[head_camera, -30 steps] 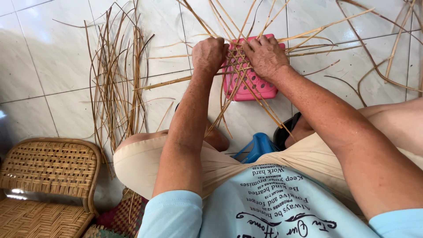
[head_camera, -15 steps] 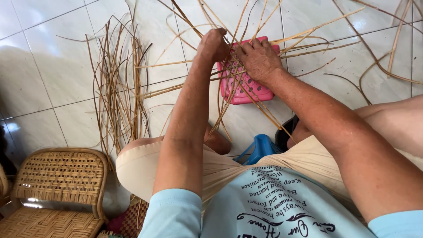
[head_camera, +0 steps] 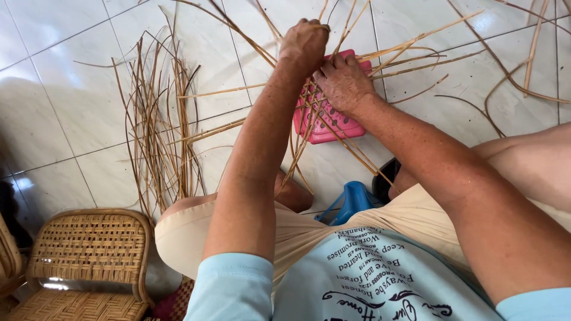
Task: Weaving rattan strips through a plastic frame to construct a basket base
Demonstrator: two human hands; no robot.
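White glossy floor tiles [head_camera: 65, 113] spread out beneath you, with open room just left of the pink stool [head_camera: 326, 122]. On that stool lies the woven cane work [head_camera: 315, 101]. Your left hand [head_camera: 304, 41] is closed in a fist on a cane strip above it; your right hand [head_camera: 344, 80] presses flat, fingers curled onto the weave. Loose cane strips [head_camera: 157, 131] crowd far left; a wicker chair [head_camera: 83, 261] sits farther, nearer you.

Home weaving spot: tiled floor [head_camera: 71, 119], rattan strips [head_camera: 157, 137].
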